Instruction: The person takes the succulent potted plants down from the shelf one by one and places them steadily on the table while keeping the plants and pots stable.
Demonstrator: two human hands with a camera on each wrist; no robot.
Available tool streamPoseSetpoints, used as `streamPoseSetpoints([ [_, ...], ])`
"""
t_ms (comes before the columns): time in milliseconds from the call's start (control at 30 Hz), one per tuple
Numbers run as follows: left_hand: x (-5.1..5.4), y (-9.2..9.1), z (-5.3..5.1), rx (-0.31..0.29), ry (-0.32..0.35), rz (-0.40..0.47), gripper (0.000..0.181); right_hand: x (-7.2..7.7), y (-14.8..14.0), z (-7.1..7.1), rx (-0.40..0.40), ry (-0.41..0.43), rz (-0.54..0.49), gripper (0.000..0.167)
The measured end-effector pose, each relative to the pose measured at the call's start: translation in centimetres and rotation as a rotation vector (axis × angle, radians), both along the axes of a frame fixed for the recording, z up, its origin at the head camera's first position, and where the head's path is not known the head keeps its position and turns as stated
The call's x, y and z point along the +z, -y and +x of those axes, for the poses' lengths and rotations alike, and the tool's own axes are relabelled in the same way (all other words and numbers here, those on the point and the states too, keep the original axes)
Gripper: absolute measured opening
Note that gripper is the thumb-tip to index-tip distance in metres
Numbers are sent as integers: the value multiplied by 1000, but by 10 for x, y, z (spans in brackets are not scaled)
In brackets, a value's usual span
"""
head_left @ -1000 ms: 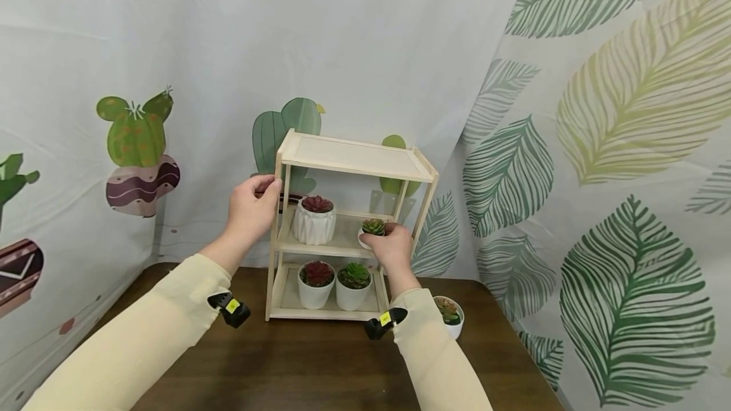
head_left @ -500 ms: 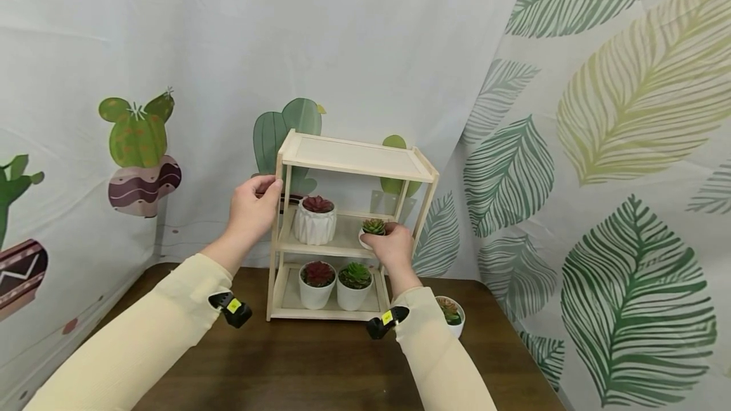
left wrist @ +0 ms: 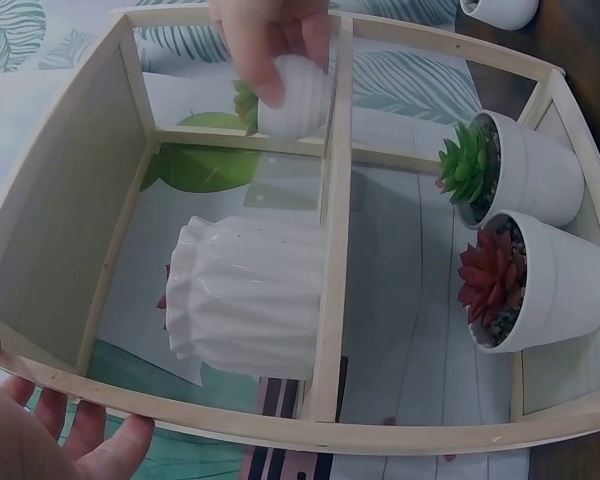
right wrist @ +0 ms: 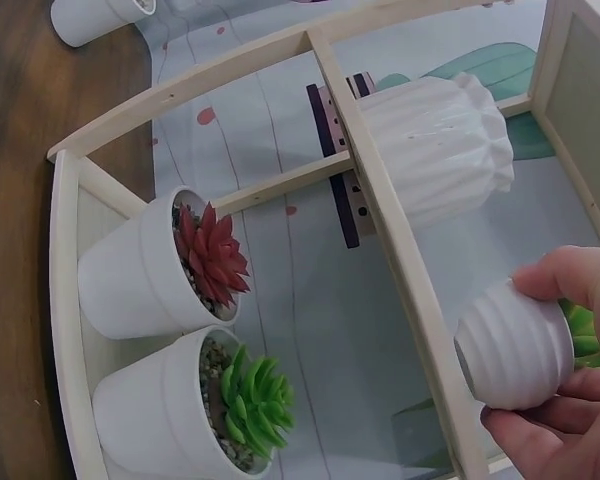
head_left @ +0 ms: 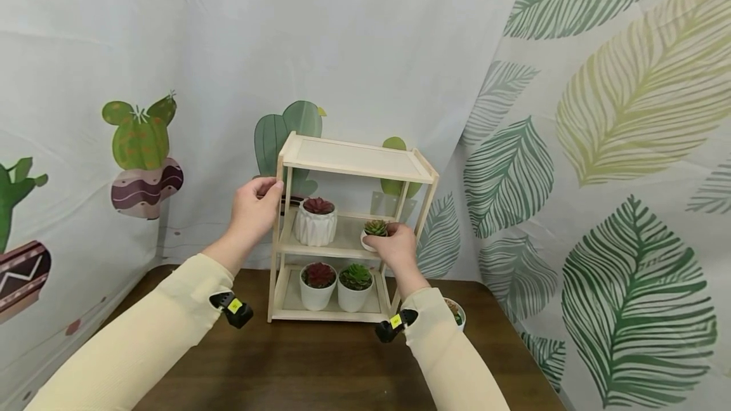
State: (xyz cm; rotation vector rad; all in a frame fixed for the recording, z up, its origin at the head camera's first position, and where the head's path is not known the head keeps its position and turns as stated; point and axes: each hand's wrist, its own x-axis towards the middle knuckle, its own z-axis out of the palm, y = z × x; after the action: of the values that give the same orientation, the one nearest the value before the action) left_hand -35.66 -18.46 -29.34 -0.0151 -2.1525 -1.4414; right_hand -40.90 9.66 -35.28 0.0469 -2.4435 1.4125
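Note:
My left hand (head_left: 255, 206) grips the left front post of a small wooden shelf (head_left: 356, 158); in the left wrist view its fingers (left wrist: 83, 430) lie against the frame. With the thumb and fingers of my right hand (head_left: 398, 247) I pinch a small ribbed white pot (right wrist: 517, 345) with a green succulent (head_left: 376, 228), at the right of the middle shelf. Whether the pot's base touches the board cannot be told. A fluted white pot (head_left: 316, 227) with a red succulent stands at the left on the same level.
On the bottom board stand two white pots, one with a red succulent (head_left: 318, 275), one with a green succulent (head_left: 355, 276). Another pot (head_left: 460, 316) on the brown table (head_left: 308, 360) is partly behind my right sleeve. The right wrist view shows a further white pot (right wrist: 92, 18).
My right wrist and forearm have shifted slightly to the right, covering more of the table pot; the small pot has barely moved. My left hand keeps its hold on the post.

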Motion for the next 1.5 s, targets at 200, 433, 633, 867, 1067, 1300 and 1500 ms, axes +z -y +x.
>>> streamPoseSetpoints([
  [200, -1, -3, 1, 4, 0, 12, 49, 6, -7, 12, 28, -11, 32, 61],
  [433, -1, -1, 1, 5, 17, 17, 50, 12, -10, 29, 101, -13, 25, 63],
  [633, 0, 0, 2, 5, 19, 13, 51, 18, -14, 45, 186, -13, 18, 44],
  [867, 0, 1, 3, 6, 20, 22, 50, 21, -28, 60, 229, 9, 10, 43],
  [1067, 0, 1, 2, 7, 23, 16, 51, 17, -44, 72, 248, 20, 4, 48],
  [1300, 0, 0, 1, -2, 8, 17, 50, 7, -69, 82, 249, -10, 19, 50],
  [1500, 0, -1, 1, -8, 8, 20, 50, -1, -96, 86, 216, -19, 21, 55],
])
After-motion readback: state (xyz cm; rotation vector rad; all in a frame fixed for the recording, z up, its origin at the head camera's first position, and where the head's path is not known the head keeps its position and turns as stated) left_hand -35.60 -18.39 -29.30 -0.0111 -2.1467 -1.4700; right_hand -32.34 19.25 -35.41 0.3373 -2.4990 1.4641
